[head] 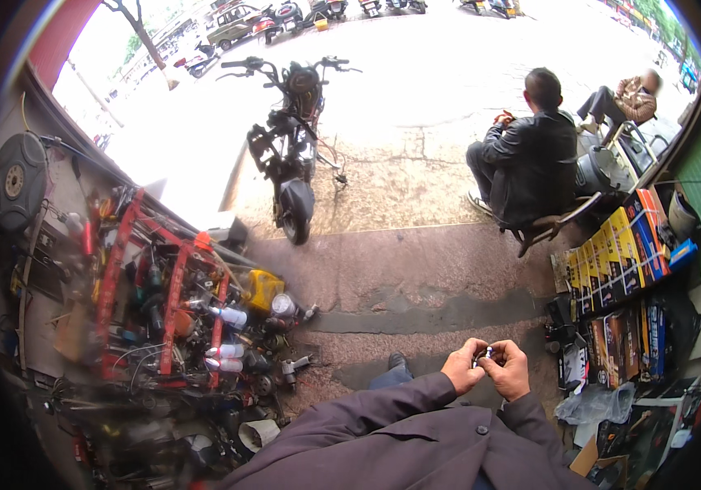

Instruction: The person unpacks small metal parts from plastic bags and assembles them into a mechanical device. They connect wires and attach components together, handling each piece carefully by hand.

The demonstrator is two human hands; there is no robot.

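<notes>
Close in front of my jacket, my left hand (464, 369) and my right hand (509, 371) meet with fingertips nearly touching. Pinched between them is a small part (489, 353), shiny and partly dark. My fingers cover most of it, so its exact kind cannot be told. The thumbs and index fingers of both hands are closed around it. Below the hands, one dark shoe (398, 361) of mine stands on the stone floor (436, 263).
A partly stripped electric scooter (294, 147) stands ahead. A seated person in a dark jacket (531, 165) is at right, another person (626, 101) beyond. Red racks (173, 306) crowded with tools and bottles line the left; stacked boxes (610, 257) and a plastic bag (594, 404) the right.
</notes>
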